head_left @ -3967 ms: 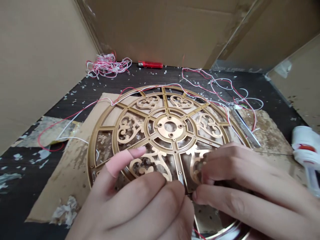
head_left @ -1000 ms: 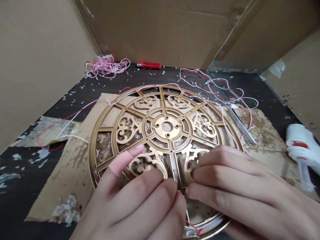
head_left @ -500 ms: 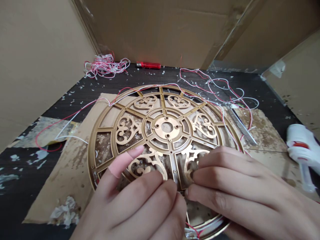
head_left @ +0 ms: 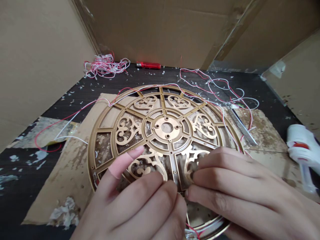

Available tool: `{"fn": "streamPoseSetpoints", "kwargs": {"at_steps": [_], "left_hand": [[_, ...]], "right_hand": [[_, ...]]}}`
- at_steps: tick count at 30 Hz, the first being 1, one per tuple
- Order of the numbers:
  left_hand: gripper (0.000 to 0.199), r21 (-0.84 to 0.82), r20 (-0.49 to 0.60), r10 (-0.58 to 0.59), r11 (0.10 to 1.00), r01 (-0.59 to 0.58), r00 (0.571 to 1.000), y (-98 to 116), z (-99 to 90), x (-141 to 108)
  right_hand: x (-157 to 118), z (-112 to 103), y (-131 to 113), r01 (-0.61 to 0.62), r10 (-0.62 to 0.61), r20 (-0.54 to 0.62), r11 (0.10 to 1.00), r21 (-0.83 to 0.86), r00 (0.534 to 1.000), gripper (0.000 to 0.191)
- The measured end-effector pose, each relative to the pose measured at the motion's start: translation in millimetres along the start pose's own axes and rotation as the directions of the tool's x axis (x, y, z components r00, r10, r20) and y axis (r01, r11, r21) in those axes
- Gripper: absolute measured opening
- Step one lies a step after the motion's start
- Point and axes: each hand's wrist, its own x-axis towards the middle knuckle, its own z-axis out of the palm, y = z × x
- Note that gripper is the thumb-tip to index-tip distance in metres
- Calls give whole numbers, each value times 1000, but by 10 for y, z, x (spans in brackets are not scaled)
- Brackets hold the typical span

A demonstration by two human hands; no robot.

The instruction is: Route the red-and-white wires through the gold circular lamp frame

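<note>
A gold openwork wheel with scrollwork panels and a central hub [head_left: 156,127] lies tilted over a cardboard sheet [head_left: 67,176], its near edge lifted. My left hand [head_left: 135,203] grips its lower part, with the pink-wrapped index finger [head_left: 120,165] stretched across a scroll panel. My right hand [head_left: 232,190] pinches the wheel beside a spoke, around a scroll panel. Whatever lies between those fingertips is hidden. Red and white wires [head_left: 220,88] run over the wheel's far rim.
A white glue gun [head_left: 301,150] stands at the right, and a steel ruler [head_left: 241,125] lies under the wires. A red lighter [head_left: 148,65] and a wire tangle [head_left: 106,65] sit at the back of the dark table [head_left: 25,170], between cardboard walls [head_left: 37,66].
Compared with the oldest frame, the view has shifted slightly and my hands sit a little lower on the wheel. Over the last second, almost nothing has moved.
</note>
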Motion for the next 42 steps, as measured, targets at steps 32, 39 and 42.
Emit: {"fn": "streamPoseSetpoints", "kwargs": {"at_steps": [32, 39, 42], "left_hand": [[21, 83, 163, 95, 991, -109, 982, -29, -27, -67], [30, 49, -12, -68, 996, 68, 998, 19, -17, -48], [35, 35, -12, -53, 998, 53, 999, 37, -4, 5]], "right_hand": [[44, 106, -16, -11, 40, -149, 982, 191, 988, 41], [-19, 108, 8, -5, 29, -117, 980, 199, 993, 38], [-1, 110, 0, 2, 19, -102, 979, 202, 995, 40]]}}
